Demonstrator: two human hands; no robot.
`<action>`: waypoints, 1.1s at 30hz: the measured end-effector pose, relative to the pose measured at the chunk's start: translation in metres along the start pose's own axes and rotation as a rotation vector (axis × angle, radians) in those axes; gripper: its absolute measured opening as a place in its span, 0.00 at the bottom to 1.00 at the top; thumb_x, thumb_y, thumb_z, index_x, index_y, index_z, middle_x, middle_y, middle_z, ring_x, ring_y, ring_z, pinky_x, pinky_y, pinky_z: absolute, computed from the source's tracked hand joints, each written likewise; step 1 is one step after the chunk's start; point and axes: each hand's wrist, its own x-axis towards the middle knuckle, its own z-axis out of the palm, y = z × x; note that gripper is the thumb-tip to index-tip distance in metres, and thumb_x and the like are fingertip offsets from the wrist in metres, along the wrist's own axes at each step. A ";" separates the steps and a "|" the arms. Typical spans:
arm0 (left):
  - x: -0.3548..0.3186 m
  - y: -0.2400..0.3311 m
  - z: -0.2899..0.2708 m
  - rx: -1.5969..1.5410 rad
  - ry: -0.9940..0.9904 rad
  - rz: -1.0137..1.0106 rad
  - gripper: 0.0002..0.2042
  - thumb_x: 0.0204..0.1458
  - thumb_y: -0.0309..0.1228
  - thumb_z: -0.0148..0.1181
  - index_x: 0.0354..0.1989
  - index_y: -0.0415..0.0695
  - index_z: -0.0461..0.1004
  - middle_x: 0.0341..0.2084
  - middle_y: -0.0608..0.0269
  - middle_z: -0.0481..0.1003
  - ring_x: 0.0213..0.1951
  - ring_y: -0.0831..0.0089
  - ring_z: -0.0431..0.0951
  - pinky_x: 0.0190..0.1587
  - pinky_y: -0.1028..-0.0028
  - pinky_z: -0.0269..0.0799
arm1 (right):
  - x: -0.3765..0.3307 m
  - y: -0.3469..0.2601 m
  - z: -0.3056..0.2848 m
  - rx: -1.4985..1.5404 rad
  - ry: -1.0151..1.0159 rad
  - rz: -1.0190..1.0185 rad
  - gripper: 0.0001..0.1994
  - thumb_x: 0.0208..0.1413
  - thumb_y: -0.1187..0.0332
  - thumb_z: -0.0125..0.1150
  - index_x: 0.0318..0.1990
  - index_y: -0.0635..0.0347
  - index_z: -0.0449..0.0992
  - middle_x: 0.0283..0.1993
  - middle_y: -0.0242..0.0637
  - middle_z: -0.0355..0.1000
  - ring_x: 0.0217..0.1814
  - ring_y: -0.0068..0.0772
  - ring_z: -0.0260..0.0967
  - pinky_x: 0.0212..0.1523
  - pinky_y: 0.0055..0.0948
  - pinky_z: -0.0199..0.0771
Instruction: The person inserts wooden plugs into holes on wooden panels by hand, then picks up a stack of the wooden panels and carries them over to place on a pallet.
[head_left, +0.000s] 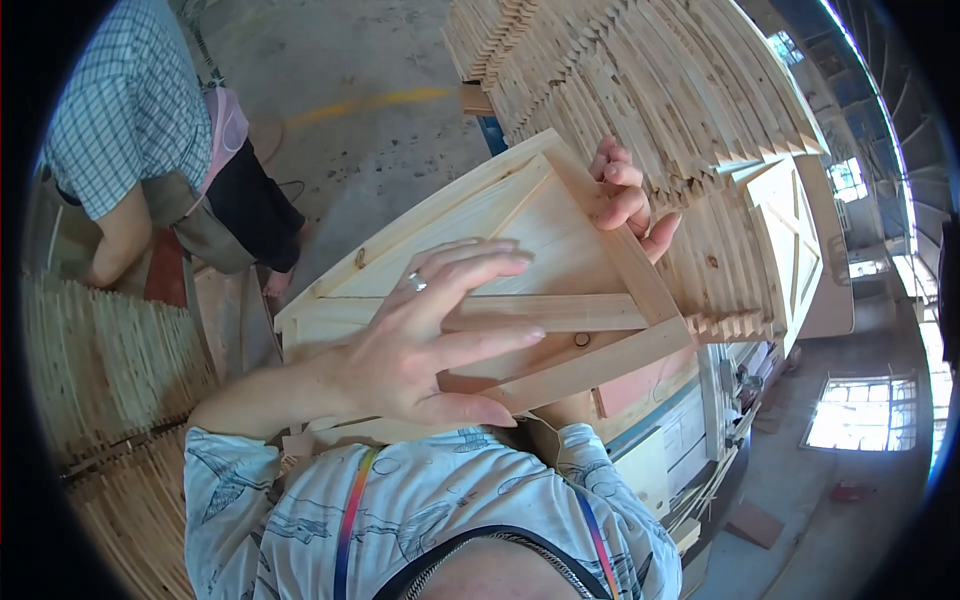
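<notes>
A pale wooden panel [575, 245] with a raised frame, a middle rail and a slanting brace lies tilted in front of my chest. My left hand [415, 330], with a ring on one finger, rests or hovers over its face, fingers spread; whether the palm presses on the wood cannot be told. Around the panel's far right edge curl the fingers of my right hand [625, 200], holding it from beneath. The right palm and most of that forearm are hidden under the wood. Knots show on the frame and the lower part of the panel.
Tall stacks of similar wooden panels [650, 110] stand close by on the right, one braced panel [785, 235] facing outward. More stacked wood [120, 350] is at the left. Beyond it a person in a checked shirt [150, 110] bends over. A cluttered bench [655, 440] sits at lower right.
</notes>
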 end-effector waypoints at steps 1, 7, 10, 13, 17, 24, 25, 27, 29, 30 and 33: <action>0.003 -0.001 0.000 -0.016 -0.025 0.024 0.32 0.48 0.56 0.73 0.55 0.45 0.81 0.63 0.41 0.67 0.62 0.42 0.70 0.63 0.49 0.64 | 0.000 0.002 0.001 0.003 -0.007 0.007 0.38 0.75 0.46 0.19 0.16 0.54 0.67 0.42 0.39 0.76 0.64 0.42 0.59 0.78 0.51 0.42; 0.004 0.009 -0.009 0.031 -0.093 -0.020 0.36 0.47 0.58 0.73 0.60 0.46 0.78 0.66 0.38 0.63 0.64 0.42 0.68 0.64 0.49 0.63 | 0.003 0.015 0.012 0.113 -0.061 0.071 0.36 0.75 0.47 0.23 0.21 0.55 0.74 0.51 0.38 0.77 0.67 0.41 0.59 0.81 0.51 0.34; 0.004 0.023 -0.014 0.069 -0.146 -0.055 0.37 0.48 0.59 0.72 0.61 0.45 0.78 0.66 0.36 0.62 0.64 0.41 0.68 0.64 0.50 0.62 | 0.004 0.018 0.022 0.166 -0.086 0.076 0.36 0.74 0.48 0.26 0.22 0.55 0.76 0.51 0.37 0.78 0.65 0.40 0.60 0.81 0.49 0.35; 0.003 0.029 -0.014 0.134 -0.129 -0.143 0.37 0.46 0.54 0.75 0.62 0.45 0.77 0.66 0.36 0.62 0.63 0.43 0.69 0.63 0.50 0.63 | 0.019 0.014 0.060 0.209 -0.093 0.081 0.35 0.74 0.49 0.26 0.22 0.55 0.75 0.49 0.37 0.78 0.63 0.39 0.61 0.81 0.48 0.37; 0.004 0.029 -0.017 0.162 -0.163 -0.209 0.37 0.44 0.48 0.78 0.63 0.45 0.77 0.67 0.38 0.62 0.61 0.45 0.71 0.62 0.53 0.65 | 0.015 0.025 0.048 0.203 -0.003 0.162 0.34 0.74 0.50 0.25 0.19 0.56 0.70 0.41 0.39 0.75 0.57 0.40 0.64 0.77 0.48 0.46; -0.020 0.024 -0.029 0.067 -0.023 -0.313 0.32 0.49 0.39 0.73 0.64 0.42 0.75 0.61 0.43 0.69 0.58 0.50 0.74 0.59 0.60 0.70 | -0.008 0.045 0.034 0.046 0.061 0.463 0.32 0.74 0.51 0.31 0.21 0.58 0.72 0.37 0.39 0.73 0.42 0.36 0.62 0.65 0.36 0.58; -0.020 0.018 -0.034 0.005 -0.004 -0.327 0.30 0.51 0.37 0.71 0.64 0.42 0.75 0.59 0.44 0.71 0.57 0.51 0.74 0.58 0.61 0.72 | -0.006 0.048 0.033 0.063 0.070 0.452 0.32 0.74 0.51 0.31 0.21 0.58 0.72 0.37 0.39 0.73 0.42 0.36 0.62 0.65 0.36 0.58; -0.025 0.003 -0.045 -0.068 -0.004 -0.347 0.31 0.51 0.35 0.70 0.65 0.40 0.73 0.59 0.44 0.72 0.58 0.53 0.74 0.59 0.62 0.71 | -0.004 0.054 0.033 -0.125 0.108 0.543 0.30 0.74 0.54 0.34 0.25 0.63 0.76 0.38 0.41 0.74 0.46 0.33 0.65 0.62 0.35 0.62; -0.031 -0.010 -0.060 -0.248 0.026 -0.393 0.31 0.51 0.32 0.67 0.66 0.37 0.71 0.59 0.46 0.74 0.59 0.56 0.75 0.62 0.64 0.70 | -0.003 0.057 0.046 -0.191 0.145 0.577 0.30 0.74 0.55 0.35 0.28 0.66 0.77 0.38 0.42 0.75 0.48 0.32 0.67 0.60 0.35 0.64; -0.035 -0.012 -0.068 -0.224 0.003 -0.397 0.31 0.51 0.32 0.67 0.66 0.37 0.71 0.59 0.46 0.74 0.59 0.56 0.75 0.62 0.64 0.70 | -0.002 0.055 0.055 -0.286 0.124 0.529 0.26 0.73 0.57 0.38 0.33 0.67 0.79 0.40 0.43 0.75 0.49 0.35 0.68 0.59 0.36 0.65; -0.050 -0.016 -0.092 -0.651 0.222 -0.726 0.35 0.50 0.31 0.63 0.69 0.33 0.66 0.64 0.48 0.72 0.64 0.60 0.73 0.65 0.65 0.66 | 0.001 0.038 0.080 -0.462 0.107 0.422 0.21 0.73 0.62 0.43 0.43 0.69 0.81 0.43 0.45 0.76 0.50 0.42 0.70 0.57 0.38 0.67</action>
